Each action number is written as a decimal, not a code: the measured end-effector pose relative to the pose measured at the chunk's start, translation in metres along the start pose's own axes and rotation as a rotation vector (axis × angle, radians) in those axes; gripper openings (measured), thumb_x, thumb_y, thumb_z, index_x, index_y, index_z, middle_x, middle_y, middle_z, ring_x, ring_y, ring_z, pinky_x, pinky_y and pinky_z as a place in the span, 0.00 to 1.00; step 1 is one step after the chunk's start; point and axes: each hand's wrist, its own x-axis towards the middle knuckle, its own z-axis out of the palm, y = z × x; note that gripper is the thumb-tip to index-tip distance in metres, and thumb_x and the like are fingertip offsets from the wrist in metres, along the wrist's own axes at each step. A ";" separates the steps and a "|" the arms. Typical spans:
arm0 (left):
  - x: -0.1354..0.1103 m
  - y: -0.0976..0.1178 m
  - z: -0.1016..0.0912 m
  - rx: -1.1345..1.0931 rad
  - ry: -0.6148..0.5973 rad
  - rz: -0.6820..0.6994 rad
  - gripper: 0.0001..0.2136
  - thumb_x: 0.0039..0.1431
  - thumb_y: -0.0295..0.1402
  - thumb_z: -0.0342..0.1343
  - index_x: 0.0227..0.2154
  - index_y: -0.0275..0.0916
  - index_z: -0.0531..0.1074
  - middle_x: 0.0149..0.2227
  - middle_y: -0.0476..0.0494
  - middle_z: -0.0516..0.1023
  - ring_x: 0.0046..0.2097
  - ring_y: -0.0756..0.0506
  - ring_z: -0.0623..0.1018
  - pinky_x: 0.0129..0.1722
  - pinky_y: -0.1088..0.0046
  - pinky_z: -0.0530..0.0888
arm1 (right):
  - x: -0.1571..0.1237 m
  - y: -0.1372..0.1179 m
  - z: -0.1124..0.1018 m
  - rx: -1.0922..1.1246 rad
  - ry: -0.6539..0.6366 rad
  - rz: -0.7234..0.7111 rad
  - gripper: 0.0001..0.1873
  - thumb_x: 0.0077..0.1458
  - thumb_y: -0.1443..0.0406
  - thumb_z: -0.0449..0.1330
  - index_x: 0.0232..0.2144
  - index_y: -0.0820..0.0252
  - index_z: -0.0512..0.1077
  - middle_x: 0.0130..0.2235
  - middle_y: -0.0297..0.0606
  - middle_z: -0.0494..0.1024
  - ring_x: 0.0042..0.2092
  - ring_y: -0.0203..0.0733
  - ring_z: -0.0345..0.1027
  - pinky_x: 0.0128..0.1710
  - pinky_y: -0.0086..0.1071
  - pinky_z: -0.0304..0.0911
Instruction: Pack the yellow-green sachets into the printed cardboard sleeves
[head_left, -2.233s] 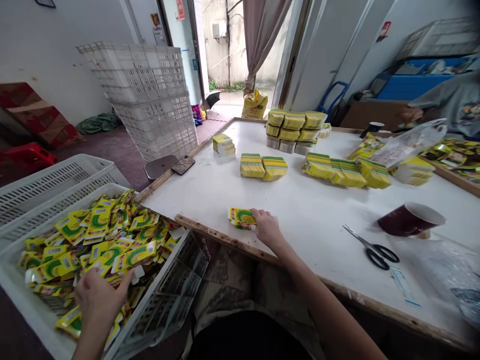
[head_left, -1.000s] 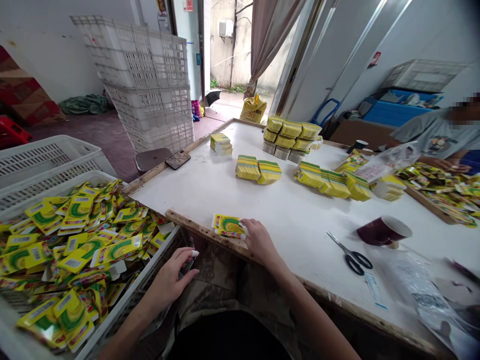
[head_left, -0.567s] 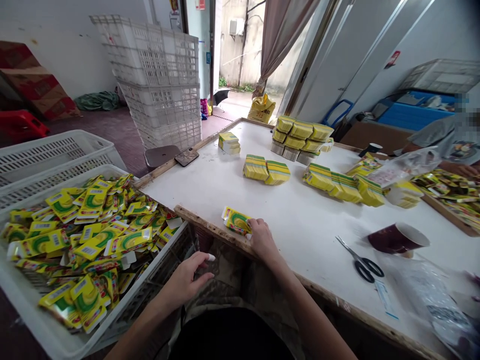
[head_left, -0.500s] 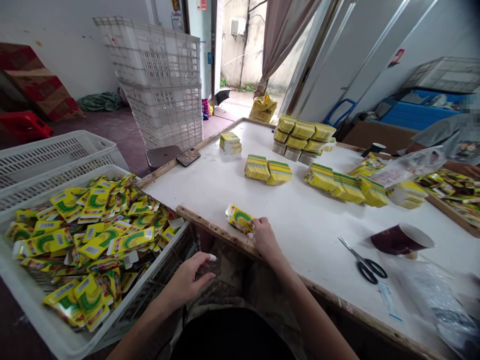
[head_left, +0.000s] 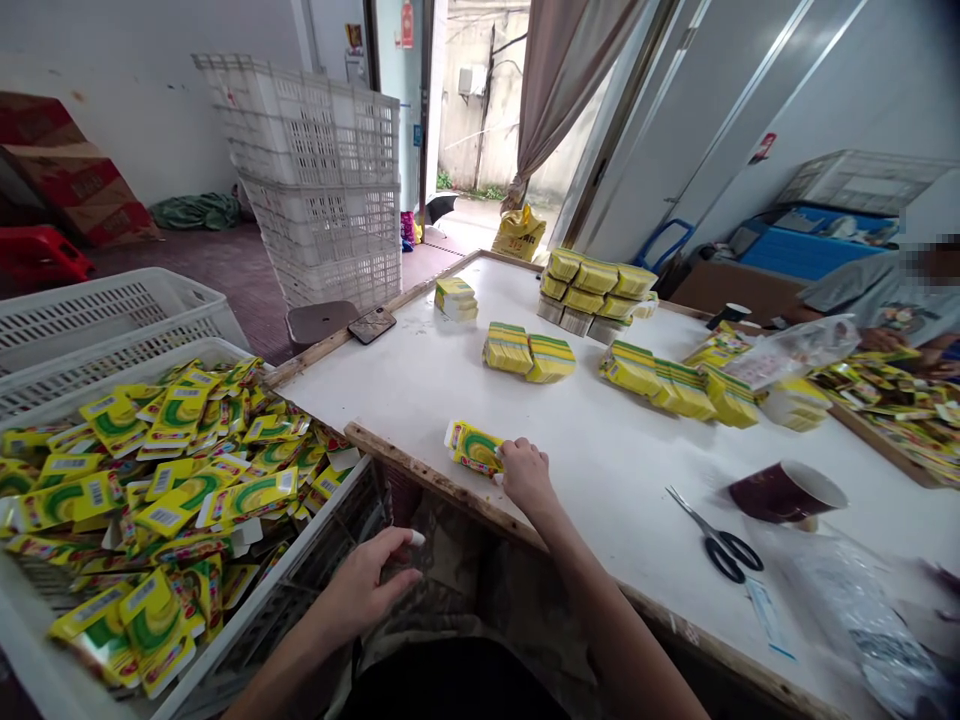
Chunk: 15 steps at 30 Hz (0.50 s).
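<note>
On the white table near its front edge lies a yellow and green carton (head_left: 472, 446), its white end flap sticking out at the left. My right hand (head_left: 526, 474) is closed on the right end of this carton, with fingers curled round it. My left hand (head_left: 379, 572) hovers off the table's edge, fingers apart and nothing in them; a white cover sits on one fingertip. To its left stands a white plastic crate (head_left: 315, 545) heaped with similar yellow cartons (head_left: 180, 500), several with flaps out.
Bundled yellow cards (head_left: 529, 352) stand in rows, with a taller stack (head_left: 592, 290) behind. Scissors (head_left: 724, 545), a dark cup (head_left: 784, 492) and a clear plastic bag (head_left: 862, 610) lie to the right. A phone (head_left: 372, 325) rests at the left edge. Another person (head_left: 877, 290) sits at the far right.
The view has shifted slightly, so most things sit a little further left and lower. My right hand stays on the carton, and my left hand remains beside the table edge.
</note>
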 end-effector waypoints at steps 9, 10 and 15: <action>0.001 0.006 0.002 -0.015 -0.021 -0.012 0.15 0.55 0.33 0.56 0.46 0.39 0.70 0.44 0.42 0.78 0.43 0.43 0.77 0.45 0.68 0.71 | 0.000 -0.004 0.001 0.007 -0.045 -0.011 0.16 0.50 0.77 0.57 0.42 0.64 0.68 0.45 0.47 0.73 0.46 0.47 0.69 0.41 0.34 0.57; 0.001 0.006 0.002 -0.016 -0.026 -0.012 0.15 0.55 0.33 0.55 0.46 0.39 0.70 0.43 0.41 0.78 0.43 0.43 0.77 0.45 0.68 0.71 | 0.000 -0.004 0.000 0.012 -0.054 -0.015 0.16 0.49 0.77 0.58 0.42 0.63 0.67 0.45 0.47 0.74 0.46 0.47 0.69 0.41 0.34 0.57; 0.000 0.006 0.002 -0.006 -0.040 -0.019 0.15 0.55 0.33 0.55 0.46 0.37 0.70 0.43 0.41 0.78 0.43 0.43 0.77 0.45 0.68 0.71 | 0.004 0.001 0.001 0.045 -0.069 -0.038 0.19 0.48 0.74 0.63 0.43 0.62 0.67 0.44 0.45 0.75 0.47 0.48 0.70 0.41 0.34 0.58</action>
